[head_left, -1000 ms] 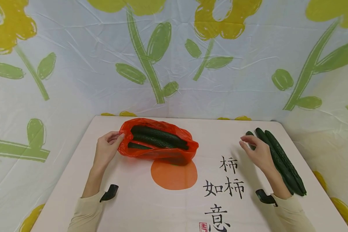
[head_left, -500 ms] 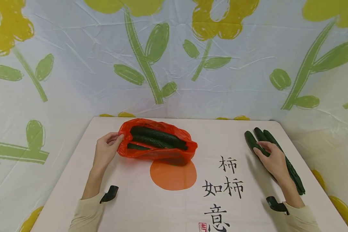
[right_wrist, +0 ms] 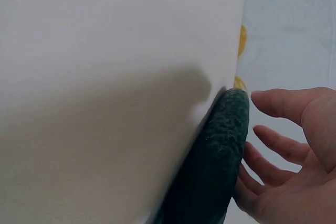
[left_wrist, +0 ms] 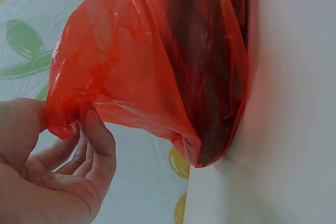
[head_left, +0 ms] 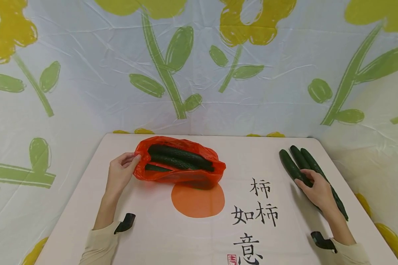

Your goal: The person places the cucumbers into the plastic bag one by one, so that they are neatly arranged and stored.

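My left hand (head_left: 122, 171) pinches the left edge of a red plastic bag (head_left: 210, 180) between thumb and fingers. In the left wrist view the thin film of the bag (left_wrist: 121, 61) hangs in folds from those fingertips. Through the bag's mouth show several dark green cucumbers (head_left: 182, 152). On the right, my right hand (head_left: 320, 191) is over the leftmost loose cucumber (head_left: 289, 163), thumb on one side and fingers on the other. The right wrist view has a gap between thumb and fingers, right beside the cucumber (right_wrist: 210, 156).
Two more cucumbers (head_left: 306, 159) lie alongside on the right of the table, partly behind the right hand. The pale tabletop (head_left: 252, 158) bears an orange circle (head_left: 198, 206) and black characters (head_left: 260, 187). Flower-printed sheeting (head_left: 119, 73) surrounds the table's back and sides.
My right hand has moved right and slightly down onto the leftmost loose cucumber, its thumb and fingers now straddling it. The left hand keeps its pinch on the bag, nearly still.
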A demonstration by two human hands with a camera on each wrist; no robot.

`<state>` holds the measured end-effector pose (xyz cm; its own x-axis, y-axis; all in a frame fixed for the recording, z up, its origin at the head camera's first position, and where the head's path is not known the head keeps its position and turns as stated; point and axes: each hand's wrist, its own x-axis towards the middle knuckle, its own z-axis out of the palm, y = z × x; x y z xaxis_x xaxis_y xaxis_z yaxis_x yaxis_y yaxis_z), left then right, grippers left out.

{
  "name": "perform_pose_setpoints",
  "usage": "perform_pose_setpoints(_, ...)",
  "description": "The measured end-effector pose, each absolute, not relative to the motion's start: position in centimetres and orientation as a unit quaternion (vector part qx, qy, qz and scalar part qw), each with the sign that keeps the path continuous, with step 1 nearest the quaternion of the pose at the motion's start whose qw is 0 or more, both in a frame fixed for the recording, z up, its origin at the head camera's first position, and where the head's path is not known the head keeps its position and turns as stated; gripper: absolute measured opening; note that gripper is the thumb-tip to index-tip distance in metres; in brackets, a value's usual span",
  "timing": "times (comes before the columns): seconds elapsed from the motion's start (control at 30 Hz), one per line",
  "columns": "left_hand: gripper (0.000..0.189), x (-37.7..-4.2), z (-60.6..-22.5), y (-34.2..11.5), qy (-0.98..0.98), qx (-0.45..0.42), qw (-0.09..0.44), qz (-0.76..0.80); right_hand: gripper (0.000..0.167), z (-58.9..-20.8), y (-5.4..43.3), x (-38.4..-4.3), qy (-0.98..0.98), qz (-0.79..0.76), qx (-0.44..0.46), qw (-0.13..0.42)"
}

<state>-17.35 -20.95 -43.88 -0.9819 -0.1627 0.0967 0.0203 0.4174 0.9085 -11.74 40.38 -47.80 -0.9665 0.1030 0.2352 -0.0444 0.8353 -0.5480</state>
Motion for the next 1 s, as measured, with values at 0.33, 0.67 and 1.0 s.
perform_pose_setpoints(0.33, 0.045, -17.48, -44.08, -21.07, -0.839, 0.043, 0.083, -0.535, 0.06, -48.27, 40.34, -12.0, -0.965, 0.253, -0.009, 0.071)
perform_pose_setpoints(0.67, 0.046, -17.71, -44.15, -20.9, -0.839, 0.044, 0.08, -0.536, 0.059, -48.28, 40.18, -11.95, -0.971, 0.222, -0.034, 0.078)
perform_pose_setpoints(1.0, 0.043, -17.42, -43.81, -20.79, -0.832, 0.044, 0.077, -0.548, 0.059, -48.18, 40.1, -11.89, -0.969, 0.216, -0.042, 0.109)
